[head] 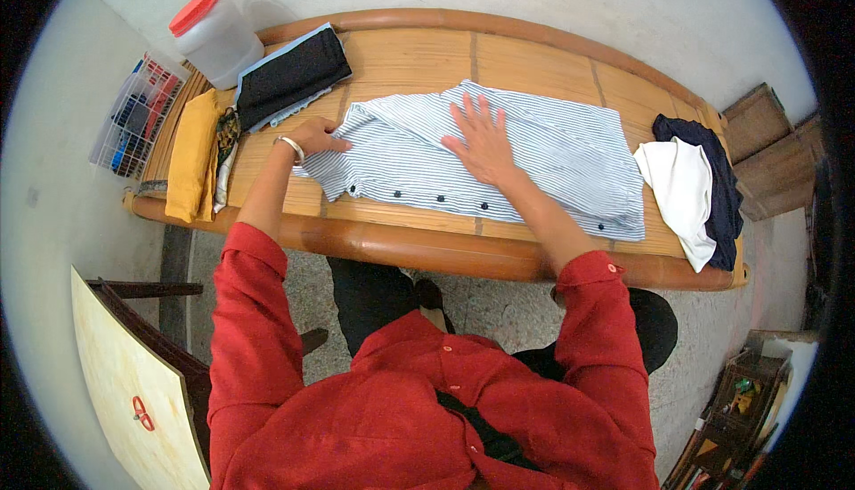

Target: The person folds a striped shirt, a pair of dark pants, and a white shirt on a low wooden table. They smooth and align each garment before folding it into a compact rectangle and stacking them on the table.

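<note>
A blue-and-white striped shirt [561,136] lies lengthwise on a bamboo bench [407,56], folded in half. Dark buttons run along its near edge. My left hand [314,141], a pale bangle at its wrist, pinches the shirt's left end between thumb and fingers. Some of those fingertips are hidden by the cloth. Flat on the middle of the shirt rests my right hand [482,146], palm down with its fingers spread. Slanting creases run through the fabric between the two hands.
Left on the bench are folded black cloth [294,79], yellow cloth [192,156], a red-lidded plastic jar [224,42] and a wire basket [137,116]. White [681,196] and navy cloth [725,189] lie right. Red-handled scissors [143,414] rest on a lower-left board [127,370].
</note>
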`<state>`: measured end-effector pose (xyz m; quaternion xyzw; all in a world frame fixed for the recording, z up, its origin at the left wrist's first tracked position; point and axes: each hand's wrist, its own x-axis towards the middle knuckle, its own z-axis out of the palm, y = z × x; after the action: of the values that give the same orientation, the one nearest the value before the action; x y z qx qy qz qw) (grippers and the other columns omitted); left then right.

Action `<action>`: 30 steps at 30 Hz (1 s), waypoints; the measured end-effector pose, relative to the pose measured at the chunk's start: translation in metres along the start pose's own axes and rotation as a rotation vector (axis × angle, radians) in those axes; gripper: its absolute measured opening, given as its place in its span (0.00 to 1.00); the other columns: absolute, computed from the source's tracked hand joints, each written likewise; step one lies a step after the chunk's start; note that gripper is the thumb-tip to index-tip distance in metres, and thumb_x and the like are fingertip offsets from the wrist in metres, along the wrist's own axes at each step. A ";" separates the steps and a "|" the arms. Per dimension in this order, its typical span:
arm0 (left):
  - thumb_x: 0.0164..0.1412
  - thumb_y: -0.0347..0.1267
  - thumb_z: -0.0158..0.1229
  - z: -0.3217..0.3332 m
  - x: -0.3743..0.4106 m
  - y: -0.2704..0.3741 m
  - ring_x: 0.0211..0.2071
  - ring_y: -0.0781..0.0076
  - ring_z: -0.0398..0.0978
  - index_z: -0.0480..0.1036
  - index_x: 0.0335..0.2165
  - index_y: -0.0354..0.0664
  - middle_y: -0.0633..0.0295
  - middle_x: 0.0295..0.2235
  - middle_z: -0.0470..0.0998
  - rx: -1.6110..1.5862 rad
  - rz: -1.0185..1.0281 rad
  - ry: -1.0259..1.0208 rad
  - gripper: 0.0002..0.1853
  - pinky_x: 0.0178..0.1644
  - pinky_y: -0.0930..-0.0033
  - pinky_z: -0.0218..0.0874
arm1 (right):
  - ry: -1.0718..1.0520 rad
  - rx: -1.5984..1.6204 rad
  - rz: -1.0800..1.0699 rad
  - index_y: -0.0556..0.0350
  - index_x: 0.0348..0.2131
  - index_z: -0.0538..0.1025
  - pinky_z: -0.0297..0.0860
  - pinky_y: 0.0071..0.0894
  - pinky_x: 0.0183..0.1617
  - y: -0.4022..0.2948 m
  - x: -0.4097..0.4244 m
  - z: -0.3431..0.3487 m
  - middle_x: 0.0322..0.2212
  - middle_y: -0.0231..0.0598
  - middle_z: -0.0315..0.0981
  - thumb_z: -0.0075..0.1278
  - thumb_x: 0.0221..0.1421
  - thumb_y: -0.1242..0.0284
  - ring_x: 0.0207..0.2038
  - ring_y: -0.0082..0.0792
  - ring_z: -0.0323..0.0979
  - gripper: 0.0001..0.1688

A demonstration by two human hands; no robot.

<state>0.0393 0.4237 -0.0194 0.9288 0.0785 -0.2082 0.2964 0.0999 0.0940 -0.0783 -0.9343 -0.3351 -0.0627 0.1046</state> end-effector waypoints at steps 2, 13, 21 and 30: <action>0.49 0.44 0.60 -0.010 -0.003 0.010 0.30 0.73 0.73 0.76 0.38 0.38 0.59 0.32 0.78 0.011 0.020 -0.069 0.22 0.35 0.69 0.62 | -0.050 0.035 -0.069 0.42 0.61 0.49 0.30 0.57 0.63 -0.011 0.002 0.011 0.62 0.40 0.36 0.22 0.56 0.41 0.65 0.44 0.31 0.41; 0.53 0.33 0.56 -0.033 -0.037 0.083 0.38 0.73 0.72 0.70 0.41 0.33 0.59 0.38 0.75 -1.015 0.203 -0.285 0.18 0.44 0.75 0.63 | 0.099 0.278 0.082 0.53 0.59 0.53 0.33 0.55 0.63 -0.045 0.001 0.029 0.60 0.45 0.44 0.24 0.61 0.54 0.64 0.45 0.38 0.33; 0.57 0.46 0.52 0.015 -0.018 0.231 0.41 0.73 0.72 0.69 0.44 0.36 0.58 0.39 0.73 -1.192 0.400 -0.393 0.25 0.45 0.71 0.65 | 0.428 2.328 0.657 0.55 0.57 0.55 0.44 0.36 0.63 -0.045 -0.009 0.036 0.57 0.45 0.52 0.29 0.62 0.59 0.60 0.41 0.49 0.29; 0.59 0.39 0.50 0.121 0.044 0.198 0.52 0.54 0.63 0.66 0.47 0.37 0.49 0.50 0.66 -0.268 0.726 0.389 0.22 0.55 0.61 0.54 | 0.449 2.772 0.070 0.53 0.59 0.48 0.41 0.35 0.65 -0.019 -0.018 0.017 0.60 0.41 0.44 0.24 0.62 0.56 0.62 0.37 0.43 0.32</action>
<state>0.0916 0.1940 -0.0252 0.8715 -0.1724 0.1007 0.4479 0.0742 0.1014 -0.0947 -0.0512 -0.0771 0.1712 0.9809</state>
